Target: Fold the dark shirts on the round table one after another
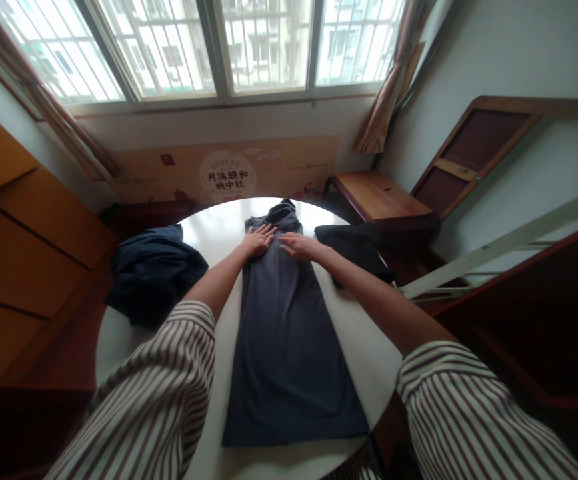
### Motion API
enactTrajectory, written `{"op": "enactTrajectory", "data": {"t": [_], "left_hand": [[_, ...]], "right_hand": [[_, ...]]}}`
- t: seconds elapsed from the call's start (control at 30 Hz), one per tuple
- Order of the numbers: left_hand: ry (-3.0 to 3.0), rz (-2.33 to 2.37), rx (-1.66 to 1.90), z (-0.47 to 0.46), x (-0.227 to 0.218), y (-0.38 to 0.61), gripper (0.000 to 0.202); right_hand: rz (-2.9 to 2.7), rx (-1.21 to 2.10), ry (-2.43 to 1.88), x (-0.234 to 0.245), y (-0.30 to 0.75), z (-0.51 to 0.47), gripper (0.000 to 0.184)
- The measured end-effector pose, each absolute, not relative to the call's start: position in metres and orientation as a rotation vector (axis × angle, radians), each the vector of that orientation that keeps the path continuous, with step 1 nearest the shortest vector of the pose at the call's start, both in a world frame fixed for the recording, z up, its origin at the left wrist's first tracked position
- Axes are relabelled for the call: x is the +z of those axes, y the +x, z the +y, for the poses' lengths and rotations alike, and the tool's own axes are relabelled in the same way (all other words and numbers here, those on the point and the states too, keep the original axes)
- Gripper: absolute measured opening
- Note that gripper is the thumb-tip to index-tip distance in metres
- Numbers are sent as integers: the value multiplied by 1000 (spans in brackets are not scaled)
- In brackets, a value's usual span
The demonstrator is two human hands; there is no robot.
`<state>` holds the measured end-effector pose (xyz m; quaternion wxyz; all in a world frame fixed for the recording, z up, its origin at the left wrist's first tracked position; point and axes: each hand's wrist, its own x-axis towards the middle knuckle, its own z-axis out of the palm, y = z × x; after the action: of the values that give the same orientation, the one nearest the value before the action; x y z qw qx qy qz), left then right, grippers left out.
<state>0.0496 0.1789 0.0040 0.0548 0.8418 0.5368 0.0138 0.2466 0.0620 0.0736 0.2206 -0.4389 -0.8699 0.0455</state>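
Dark garment (289, 347) lies beneath the left hand (259, 240), its fingers spread flat on the cloth; the right hand (299, 245) has loosely bent fingers at the cloth, contact unclear. The garment's bunched end is at the far edge of the white surface (376, 353), its hem towards the near edge. Navy clothing (153, 270) sits by the left edge, black cloth (353, 247) by the right.

This looks like a room in a home: clothes (289, 347) lie on the round white table (213, 230), a curtained window (221, 63) facing apartment buildings (261, 50) rises beyond it, wooden cabinets (19, 247) stand left of it, a wooden bench (376, 197) past its right edge.
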Motion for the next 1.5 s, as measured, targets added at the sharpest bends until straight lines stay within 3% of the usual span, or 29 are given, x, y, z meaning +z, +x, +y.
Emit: {"op": "enactTrajectory", "data": {"t": [0.13, 0.37, 0.73, 0.83, 0.97, 1.03, 1.1, 1.23, 1.4, 1.5], "left_hand": [[2561, 1641, 51, 179, 3, 49, 54], [2569, 1644, 59, 178, 2, 50, 54], [2774, 1540, 192, 112, 45, 81, 38], [2816, 1345, 219, 38, 50, 83, 32], [2810, 977, 274, -87, 52, 54, 33], [2773, 909, 267, -139, 52, 34, 43], [2771, 946, 268, -175, 50, 18, 55], [2863, 974, 337, -209, 40, 5, 31], [2956, 912, 435, -223, 35, 9, 21], [3008, 846, 515, -228, 38, 4, 26]], "right_hand": [[-2534, 153, -1133, 55, 250, 62, 38], [-2847, 286, -814, 18, 272, -10, 61], [-2889, 727, -420, 37, 297, -151, 79], [-2856, 588, -420, 29, 302, -164, 70], [-2777, 317, -506, 24, 308, -178, 34], [-2755, 249, -590, 24, 311, -186, 25], [-2737, 204, -645, 22, 313, -193, 26], [-2710, 105, -598, 17, 312, -198, 20], [-2717, 141, -600, 20, 310, -195, 18], [-2725, 149, -638, 24, 315, -196, 19]]}}
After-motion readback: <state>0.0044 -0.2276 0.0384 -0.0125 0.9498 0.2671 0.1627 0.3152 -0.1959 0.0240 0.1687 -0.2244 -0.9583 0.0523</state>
